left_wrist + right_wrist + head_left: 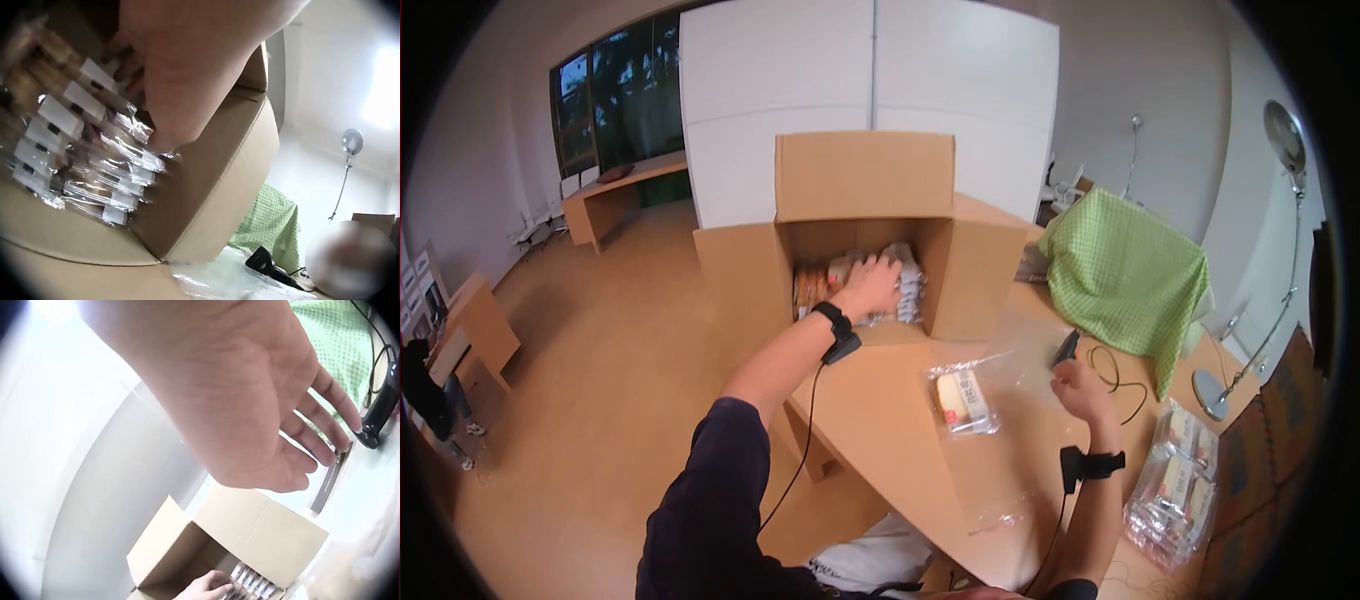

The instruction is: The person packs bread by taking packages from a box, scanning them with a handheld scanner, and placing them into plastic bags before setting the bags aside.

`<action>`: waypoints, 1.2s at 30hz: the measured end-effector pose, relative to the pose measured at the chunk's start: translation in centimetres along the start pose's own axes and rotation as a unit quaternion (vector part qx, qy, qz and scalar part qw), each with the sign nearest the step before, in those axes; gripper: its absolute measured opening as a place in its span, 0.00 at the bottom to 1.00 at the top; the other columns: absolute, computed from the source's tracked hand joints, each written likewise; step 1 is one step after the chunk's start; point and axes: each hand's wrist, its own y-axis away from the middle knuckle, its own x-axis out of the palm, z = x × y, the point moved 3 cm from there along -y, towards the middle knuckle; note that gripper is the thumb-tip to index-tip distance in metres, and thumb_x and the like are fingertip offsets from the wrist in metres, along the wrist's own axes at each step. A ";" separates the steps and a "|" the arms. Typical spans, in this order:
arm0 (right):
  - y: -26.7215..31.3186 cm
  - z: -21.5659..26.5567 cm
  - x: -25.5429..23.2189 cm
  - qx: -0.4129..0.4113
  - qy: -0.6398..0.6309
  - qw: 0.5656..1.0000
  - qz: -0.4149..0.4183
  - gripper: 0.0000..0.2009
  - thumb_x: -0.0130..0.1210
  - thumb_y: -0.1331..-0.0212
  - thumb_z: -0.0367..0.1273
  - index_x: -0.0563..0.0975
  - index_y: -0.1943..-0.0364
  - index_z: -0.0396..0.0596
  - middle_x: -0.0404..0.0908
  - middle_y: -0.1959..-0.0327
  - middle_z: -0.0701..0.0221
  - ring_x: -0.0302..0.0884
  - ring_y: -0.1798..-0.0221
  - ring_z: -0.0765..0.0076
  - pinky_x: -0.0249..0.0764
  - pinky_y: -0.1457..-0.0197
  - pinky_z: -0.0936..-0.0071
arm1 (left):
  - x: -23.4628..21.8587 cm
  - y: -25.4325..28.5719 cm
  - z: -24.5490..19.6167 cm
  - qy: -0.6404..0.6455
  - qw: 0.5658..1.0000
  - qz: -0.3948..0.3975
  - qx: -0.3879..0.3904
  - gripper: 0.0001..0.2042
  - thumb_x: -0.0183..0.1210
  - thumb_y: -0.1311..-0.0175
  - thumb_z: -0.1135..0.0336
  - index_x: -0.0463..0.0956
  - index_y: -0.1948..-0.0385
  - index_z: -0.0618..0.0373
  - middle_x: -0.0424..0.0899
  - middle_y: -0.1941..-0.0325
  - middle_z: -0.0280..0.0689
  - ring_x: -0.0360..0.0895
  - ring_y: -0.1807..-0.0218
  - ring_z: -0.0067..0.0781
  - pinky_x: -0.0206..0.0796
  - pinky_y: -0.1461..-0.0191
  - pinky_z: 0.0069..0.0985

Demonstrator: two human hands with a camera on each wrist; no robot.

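A cardboard box lies on its side on the wooden table, its opening facing me. Rows of clear-wrapped packets fill it. My left hand is inside the box, fingers resting on the packets; the left wrist view shows the fingertips pressing against their sealed ends. My right hand hovers open over the table, palm spread and fingers straight, just short of a black handheld scanner. It holds nothing.
A clear bag with one packet lies on the table between my arms. A pile of wrapped packets sits at the right edge. A green checked cloth covers something behind the scanner. A floor lamp stands at far right.
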 end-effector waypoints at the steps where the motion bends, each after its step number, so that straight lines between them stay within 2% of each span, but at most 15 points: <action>1: -0.1 -0.4 -0.4 -0.004 0.003 1.000 -0.013 0.14 0.56 0.46 0.33 0.80 0.59 0.39 0.84 0.60 0.56 0.83 0.57 0.54 0.77 0.53 0.65 | 0.0 -0.2 -0.2 -0.005 1.000 0.020 -0.002 0.24 0.58 0.44 0.51 0.71 0.50 0.57 0.75 0.47 0.50 0.71 0.43 0.52 0.66 0.43 0.50; 5: 0.0 -4.1 0.1 0.015 -0.006 1.000 -0.024 0.14 0.56 0.49 0.32 0.79 0.62 0.36 0.82 0.64 0.54 0.82 0.59 0.53 0.76 0.53 0.63 | 2.1 -1.7 1.0 0.026 0.998 0.052 -0.005 0.24 0.55 0.40 0.49 0.71 0.46 0.55 0.76 0.46 0.51 0.72 0.41 0.52 0.65 0.42 0.51; 8: 0.4 -4.8 -0.6 0.069 -0.001 0.998 -0.009 0.14 0.56 0.50 0.32 0.80 0.62 0.36 0.82 0.58 0.51 0.80 0.53 0.47 0.75 0.49 0.59 | 0.8 -2.0 0.4 0.012 1.000 0.020 0.009 0.19 0.53 0.38 0.53 0.74 0.51 0.56 0.82 0.55 0.51 0.79 0.49 0.52 0.69 0.45 0.48; 10: 0.6 -5.5 -0.6 0.061 0.042 0.994 -0.081 0.14 0.56 0.52 0.32 0.80 0.64 0.36 0.82 0.60 0.51 0.78 0.51 0.44 0.74 0.46 0.59 | 0.0 -1.9 -0.1 -0.013 0.999 -0.017 0.032 0.12 0.53 0.38 0.61 0.77 0.61 0.59 0.85 0.67 0.48 0.84 0.62 0.50 0.75 0.55 0.42; 13: -0.1 -10.1 1.4 0.041 0.063 0.982 -0.173 0.12 0.57 0.52 0.34 0.81 0.68 0.39 0.81 0.64 0.52 0.75 0.48 0.44 0.72 0.44 0.58 | 0.6 -2.5 0.0 -0.092 0.993 0.019 0.077 0.10 0.54 0.41 0.66 0.77 0.63 0.60 0.85 0.65 0.48 0.84 0.61 0.48 0.74 0.55 0.44; 18: 0.1 -12.2 2.9 0.057 0.145 0.985 -0.072 0.10 0.61 0.52 0.37 0.82 0.72 0.44 0.80 0.62 0.52 0.74 0.48 0.42 0.72 0.43 0.57 | -0.1 -2.3 -0.5 -0.102 0.990 -0.020 0.092 0.07 0.54 0.44 0.70 0.76 0.66 0.59 0.85 0.64 0.46 0.85 0.63 0.45 0.76 0.59 0.41; 20: 0.3 -12.2 2.4 0.080 0.130 0.987 -0.049 0.11 0.63 0.52 0.37 0.83 0.72 0.44 0.79 0.58 0.51 0.75 0.51 0.39 0.73 0.44 0.57 | -1.3 -2.0 -0.8 -0.059 0.993 -0.092 0.048 0.04 0.53 0.41 0.70 0.74 0.70 0.59 0.84 0.66 0.46 0.83 0.63 0.46 0.76 0.61 0.40; 21: 0.5 -11.7 2.0 0.088 0.112 0.989 -0.043 0.11 0.63 0.52 0.37 0.83 0.71 0.44 0.79 0.58 0.51 0.75 0.51 0.40 0.73 0.45 0.57 | -2.3 -1.5 -1.4 -0.057 0.993 -0.091 0.053 0.04 0.53 0.41 0.70 0.74 0.70 0.59 0.84 0.66 0.46 0.83 0.63 0.46 0.76 0.61 0.40; 24: 0.6 -11.4 1.4 0.101 0.076 0.991 -0.050 0.10 0.61 0.52 0.36 0.83 0.70 0.44 0.80 0.59 0.52 0.76 0.51 0.43 0.73 0.45 0.56 | -5.2 0.4 -1.7 0.043 0.967 -0.236 0.086 0.09 0.50 0.36 0.67 0.69 0.75 0.61 0.80 0.70 0.48 0.79 0.64 0.49 0.72 0.65 0.43; 27: 0.3 -11.2 0.6 0.078 0.049 0.993 -0.068 0.10 0.59 0.51 0.34 0.82 0.68 0.42 0.80 0.58 0.53 0.76 0.52 0.44 0.73 0.45 0.57 | -7.0 3.8 -1.6 0.190 0.939 -0.277 0.069 0.10 0.50 0.34 0.66 0.68 0.75 0.61 0.78 0.73 0.47 0.77 0.71 0.41 0.66 0.70 0.37; 29: 0.1 -9.7 -0.4 0.054 0.037 0.995 -0.070 0.10 0.59 0.50 0.32 0.81 0.67 0.41 0.79 0.56 0.52 0.76 0.53 0.43 0.74 0.46 0.59 | -7.5 6.1 -2.6 0.287 0.932 -0.222 0.032 0.11 0.49 0.32 0.65 0.69 0.74 0.61 0.77 0.74 0.43 0.73 0.73 0.35 0.63 0.72 0.34; 31: 0.1 -5.8 -1.8 0.025 -0.067 0.995 -0.072 0.13 0.59 0.45 0.32 0.80 0.58 0.40 0.80 0.56 0.56 0.78 0.50 0.51 0.74 0.43 0.63 | -7.0 7.3 -4.0 0.380 0.910 -0.163 -0.013 0.12 0.48 0.29 0.65 0.69 0.74 0.60 0.76 0.75 0.39 0.70 0.76 0.28 0.59 0.73 0.30; 33: -0.1 -3.7 -1.1 0.009 -0.256 0.966 -0.039 0.16 0.55 0.37 0.32 0.75 0.47 0.40 0.80 0.51 0.58 0.78 0.47 0.59 0.74 0.42 0.64 | -5.7 7.1 -7.9 0.623 0.770 -0.131 0.031 0.13 0.46 0.26 0.61 0.73 0.68 0.60 0.76 0.73 0.30 0.65 0.74 0.20 0.55 0.74 0.23; 34: 0.0 -2.6 -0.5 -0.012 -0.354 0.935 0.000 0.19 0.54 0.35 0.33 0.71 0.43 0.40 0.78 0.49 0.59 0.77 0.45 0.62 0.74 0.43 0.65 | -4.8 6.9 -9.4 0.627 0.768 -0.124 0.030 0.13 0.46 0.26 0.61 0.73 0.68 0.60 0.76 0.73 0.30 0.65 0.74 0.20 0.55 0.74 0.23; 36: 0.4 -0.3 -0.1 -0.041 -0.471 0.880 0.056 0.24 0.54 0.33 0.35 0.65 0.38 0.38 0.77 0.46 0.59 0.76 0.44 0.65 0.75 0.44 0.67 | -3.0 6.0 -12.9 0.769 0.637 -0.028 0.037 0.13 0.44 0.25 0.59 0.73 0.59 0.58 0.79 0.67 0.30 0.73 0.69 0.22 0.64 0.71 0.23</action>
